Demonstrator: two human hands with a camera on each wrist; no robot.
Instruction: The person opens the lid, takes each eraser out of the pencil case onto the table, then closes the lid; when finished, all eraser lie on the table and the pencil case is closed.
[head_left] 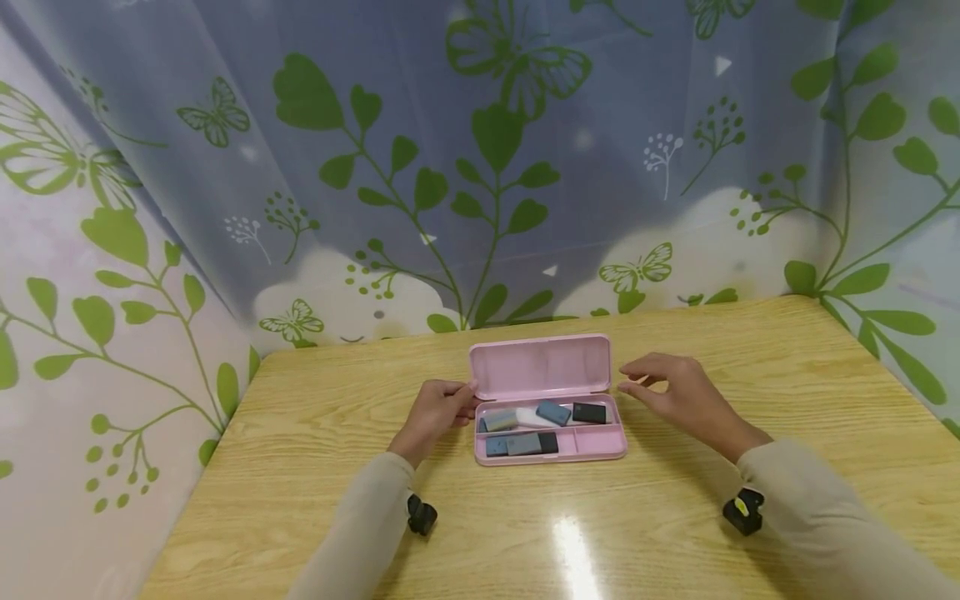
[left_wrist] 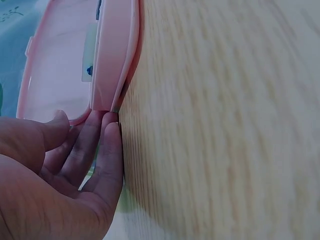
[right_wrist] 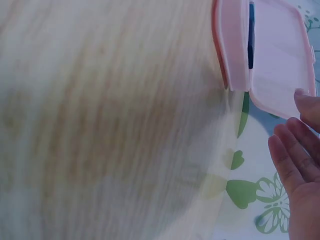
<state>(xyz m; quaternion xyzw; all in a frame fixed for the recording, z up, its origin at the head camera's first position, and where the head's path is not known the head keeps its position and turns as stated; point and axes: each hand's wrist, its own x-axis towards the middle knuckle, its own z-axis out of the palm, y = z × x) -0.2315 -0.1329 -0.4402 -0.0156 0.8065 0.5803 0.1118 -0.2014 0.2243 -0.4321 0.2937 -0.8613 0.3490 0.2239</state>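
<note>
A pink pencil case (head_left: 600, 440) lies on the table with its lid (head_left: 542, 367) raised at the back. In its rear compartment sit a striped block (head_left: 501, 420), a white piece (head_left: 531, 418), a blue block (head_left: 553, 412) and a black block (head_left: 589, 413), perhaps erasers. The front left compartment holds a grey block (head_left: 522, 444) between blue and black parts. My left hand (head_left: 437, 412) touches the case's left end, its fingers extended against the wall and the thumb near the lid's corner. Just off the lid's right edge hovers my right hand (head_left: 686, 396), thumb and forefinger apart, holding nothing.
The light wooden table (head_left: 330, 450) extends around the case on both sides and in front. Behind it hangs a blue and white curtain (head_left: 420, 125) with green leaves and butterflies. Both wrists carry small black cameras (head_left: 742, 512).
</note>
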